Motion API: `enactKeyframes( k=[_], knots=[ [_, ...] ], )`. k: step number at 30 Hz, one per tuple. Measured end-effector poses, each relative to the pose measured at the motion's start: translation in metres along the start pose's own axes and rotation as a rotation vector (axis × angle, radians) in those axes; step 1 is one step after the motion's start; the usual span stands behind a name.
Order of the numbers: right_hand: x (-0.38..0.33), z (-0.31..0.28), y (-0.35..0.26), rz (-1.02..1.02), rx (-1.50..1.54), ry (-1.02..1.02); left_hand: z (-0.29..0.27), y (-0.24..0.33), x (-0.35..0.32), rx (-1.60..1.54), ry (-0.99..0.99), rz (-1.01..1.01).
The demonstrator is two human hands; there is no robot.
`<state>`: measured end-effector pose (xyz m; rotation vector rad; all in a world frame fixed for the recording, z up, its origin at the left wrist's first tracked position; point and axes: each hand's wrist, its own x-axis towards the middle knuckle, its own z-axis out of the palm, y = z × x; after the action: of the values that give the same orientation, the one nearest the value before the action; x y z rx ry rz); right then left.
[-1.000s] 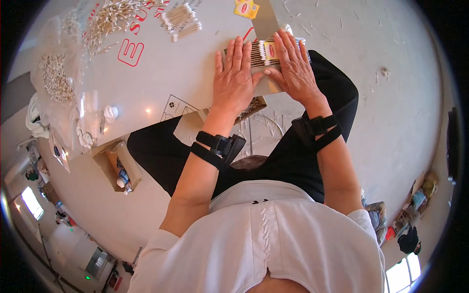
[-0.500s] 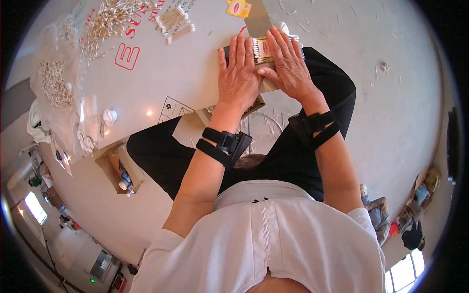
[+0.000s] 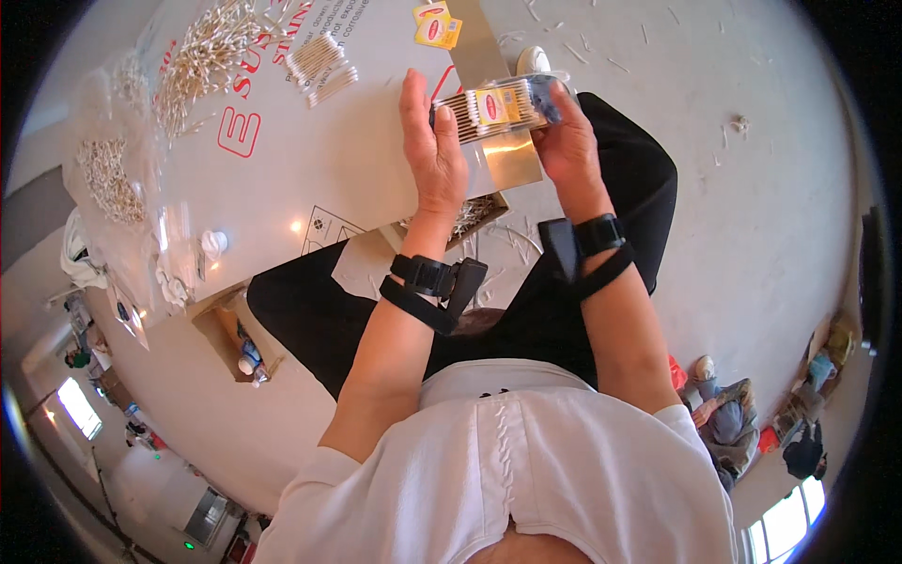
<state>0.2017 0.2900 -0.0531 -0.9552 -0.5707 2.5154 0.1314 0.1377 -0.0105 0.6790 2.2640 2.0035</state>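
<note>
Head view, looking down at two bare hands raised over a pale surface (image 3: 310, 188). Left hand (image 3: 434, 150) upright, fingers straight and together, palm pressed flat against the left end of a clear packet of cotton swabs (image 3: 498, 101); not curled around it. Right hand (image 3: 564, 136) wrapped around the right end of the same packet, fingers closed over its far side, thumb side toward the body. Packet held level between both hands, just above the surface edge, red-and-yellow label facing up, swab sticks showing through the plastic. Directly under the packet and between the hands, a shiny metal strip (image 3: 507, 155) lying on the surface. Below the left hand, near the wrist, an open brown box of loose sticks (image 3: 470, 218) at the surface edge. Beyond the fingertips of the left hand, two small yellow-and-red labels (image 3: 438, 24). Up and to the left of the left hand, a small bundled stack of swabs (image 3: 321, 66), further left a big loose heap of swabs (image 3: 202, 61), well apart from both hands. Far left, a second pile in clear plastic (image 3: 105, 179). Black strap bands on both wrists (image 3: 434, 282). Black trousers and white shirt below the forearms. Grey floor (image 3: 770, 188) to the right of the right hand, scattered bits on it.
</note>
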Motion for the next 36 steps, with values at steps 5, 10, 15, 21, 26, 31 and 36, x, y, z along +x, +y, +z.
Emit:
enactKeyframes(
  k=[5,10,15,21,26,31,36],
  knots=[
    [-0.006,0.037,0.008,-0.140,-0.156,0.101,0.008,0.009,0.002,-0.081,0.065,-0.063],
    [-0.008,0.041,0.012,-0.241,-0.276,0.152,0.013,0.010,0.002,-0.149,0.101,-0.099],
    [-0.010,0.037,0.009,-0.281,-0.314,0.158,0.035,0.011,0.002,-0.268,0.152,-0.067],
    [-0.010,0.038,0.018,-0.187,-0.553,-0.068,0.023,-0.011,0.017,0.031,0.087,-0.037],
    [0.012,0.052,0.027,-0.344,-0.113,0.069,0.035,-0.016,0.023,-0.286,0.015,-0.031],
    [0.014,0.046,0.034,-0.382,-0.174,0.143,0.046,-0.008,0.019,-0.234,0.079,-0.076],
    [0.018,0.051,0.045,-0.420,-0.318,0.194,0.041,-0.008,0.022,-0.180,0.115,-0.004]
  ],
)
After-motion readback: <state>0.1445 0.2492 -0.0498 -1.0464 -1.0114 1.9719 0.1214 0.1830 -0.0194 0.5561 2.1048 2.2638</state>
